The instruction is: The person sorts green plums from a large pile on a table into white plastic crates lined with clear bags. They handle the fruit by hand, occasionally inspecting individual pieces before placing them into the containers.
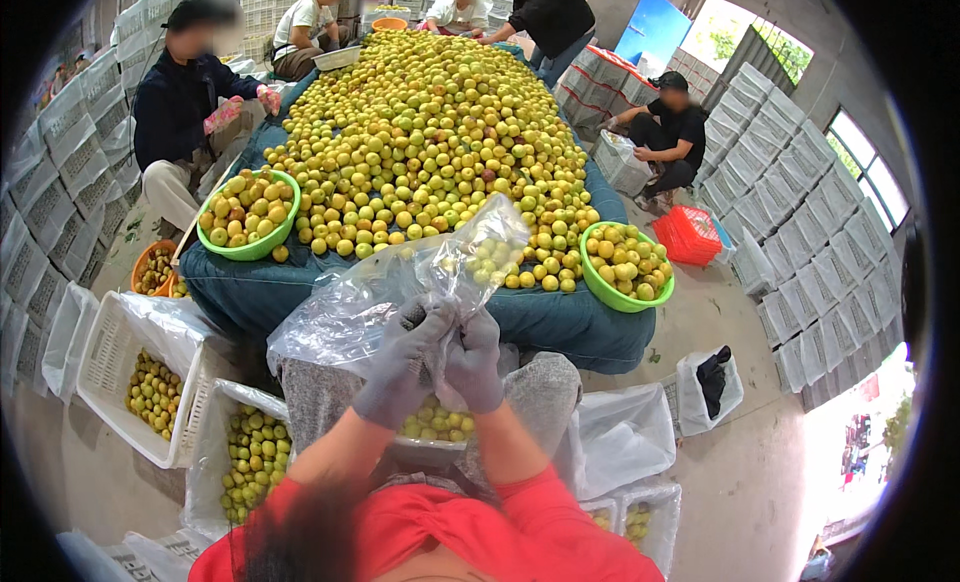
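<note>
My left hand (405, 357) and my right hand (474, 361), both in grey gloves, pinch a clear plastic bag (337, 312) close together in front of me. The film spreads out to the left and rises over the near edge of a big heap of yellow-green round fruit (420, 147). Between my knees, below my hands, is a lined crate with fruit (435, 424). A green basket of fruit (251, 244) stands at the heap's near left corner, and another green basket (630, 301) at the near right corner.
Lined white crates with fruit stand at my left (187, 409). A lined crate (626, 447) is at my right. Several people sit or stand around the heap; one crouches by a crate (622, 166). Red baskets (686, 237) lie on the floor. Crate stacks (795, 259) line both sides.
</note>
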Demonstrator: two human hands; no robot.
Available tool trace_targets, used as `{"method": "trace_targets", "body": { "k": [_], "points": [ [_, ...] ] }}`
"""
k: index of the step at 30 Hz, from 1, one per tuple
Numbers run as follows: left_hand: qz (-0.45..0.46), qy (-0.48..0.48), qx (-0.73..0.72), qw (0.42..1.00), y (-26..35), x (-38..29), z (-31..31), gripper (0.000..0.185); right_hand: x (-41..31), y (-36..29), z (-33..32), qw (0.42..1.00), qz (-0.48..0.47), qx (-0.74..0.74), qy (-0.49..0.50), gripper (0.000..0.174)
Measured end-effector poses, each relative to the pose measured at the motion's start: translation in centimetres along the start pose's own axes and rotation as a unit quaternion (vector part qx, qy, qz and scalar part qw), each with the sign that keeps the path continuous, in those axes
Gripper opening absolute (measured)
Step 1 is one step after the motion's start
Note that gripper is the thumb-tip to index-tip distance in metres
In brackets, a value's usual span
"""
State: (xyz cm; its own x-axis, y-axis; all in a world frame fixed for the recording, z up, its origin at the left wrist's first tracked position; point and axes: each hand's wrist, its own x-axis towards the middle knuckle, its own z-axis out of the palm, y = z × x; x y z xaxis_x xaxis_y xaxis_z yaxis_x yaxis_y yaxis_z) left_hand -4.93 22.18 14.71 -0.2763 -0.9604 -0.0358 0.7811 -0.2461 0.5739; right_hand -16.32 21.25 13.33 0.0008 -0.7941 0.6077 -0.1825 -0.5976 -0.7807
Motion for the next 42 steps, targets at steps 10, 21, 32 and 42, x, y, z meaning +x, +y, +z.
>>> {"method": "trace_targets", "body": {
  "k": [10, 21, 32, 42],
  "points": [
    [0.014, -0.071, 0.052, 0.996, 1.5, 0.8, -2.6, 0.024, 0.6, -1.4, -1.0, 0.897, 0.288, 0.337, 0.017, 0.022],
    [0.016, 0.014, -0.200, 0.980, 5.2, 1.7, -6.5, 0.019, 1.1, 4.2, -6.9, 0.783, 0.260, 0.555, 0.102, 0.030],
    [0.180, 0.104, 0.158, 0.965, 15.3, 0.3, -11.1, 0.030, 3.8, 2.3, -19.6, 0.943, 0.183, 0.179, 0.215, 0.027],
    [0.231, 0.065, 0.566, 0.788, 19.1, 1.6, -12.8, 0.021, 6.5, 8.7, -32.8, 0.936, 0.149, -0.120, 0.296, 0.037]
  ]
}}
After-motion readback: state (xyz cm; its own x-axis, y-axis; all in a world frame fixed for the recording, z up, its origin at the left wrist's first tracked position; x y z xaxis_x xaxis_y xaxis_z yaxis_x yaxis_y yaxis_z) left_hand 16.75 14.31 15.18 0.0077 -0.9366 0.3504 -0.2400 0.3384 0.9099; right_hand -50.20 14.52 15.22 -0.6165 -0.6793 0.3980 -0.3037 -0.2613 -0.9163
